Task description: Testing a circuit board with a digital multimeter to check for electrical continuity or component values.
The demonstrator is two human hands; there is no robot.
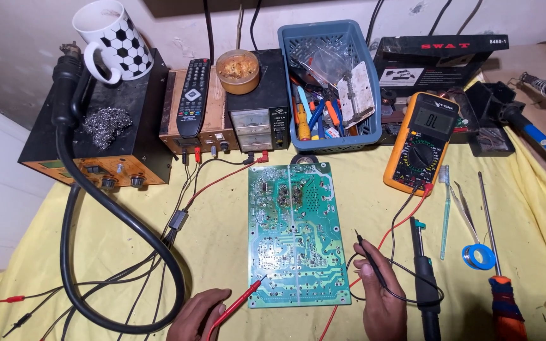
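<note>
Probing a bare green printed circuit board (297, 235), solder side up, flat on the yellow cloth-covered bench (222, 252).

Head view, only view available:

- Left hand (197, 314): fingers curled shut around the thin red plastic test probe (238, 303), held like a pen. Metal tip sits just beyond the fingertips, touching the board near its lower left corner.
- Right hand (380, 297): fingers pinched closed on the slim black plastic test probe (369, 259). Tip points up and away from the fingers, apart from the board, just off its right edge.
- Both leads trail from the hands toward the orange-cased digital multimeter (419, 140), well beyond the right fingertips.
- Black-handled soldering iron (424, 278) lies just outside the right hand; red-and-black-handled screwdriver (503, 297) farther out.

Handling judgement:

- Board looks light, stiff, thin and somewhat fragile; solder points probably sharp and scratch-prone. Best taken by its bare edges, not across the joints.
- Board likely slides on the cloth under side pressure, so probe force should go straight down.
- Probes are light and rigid with smooth barrels; grip near the tip gives control. Tips could slip and bridge neighbouring pads.
</note>
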